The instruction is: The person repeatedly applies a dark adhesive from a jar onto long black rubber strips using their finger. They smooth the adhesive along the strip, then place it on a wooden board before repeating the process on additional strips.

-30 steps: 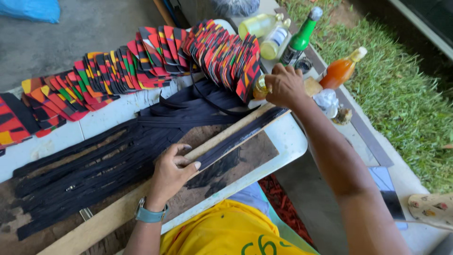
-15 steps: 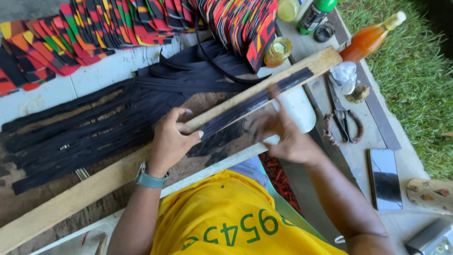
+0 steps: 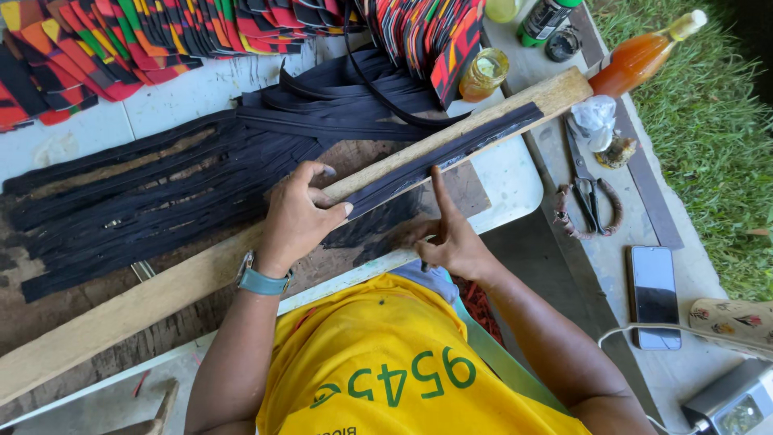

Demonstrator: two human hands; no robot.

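Black strips, pale wood, bright patchwork.
Black fabric strips (image 3: 161, 201) across centre left; one black strip (image 3: 451, 153) along a pale tan wooden plank (image 3: 161, 298). Red, orange, green and black patterned pieces (image 3: 121, 40) along the top edge. Amber liquid in a bottle (image 3: 644, 56), upper right. Teal watch strap (image 3: 262, 282); yellow shirt (image 3: 403, 362) with green numerals, bottom centre.

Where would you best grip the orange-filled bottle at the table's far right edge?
By its narrow neck, just under the pale cap, coming from the grass side. The orange bottle lies tilted with its neck pointing outward and clear, while its base sits close to the wooden plank.
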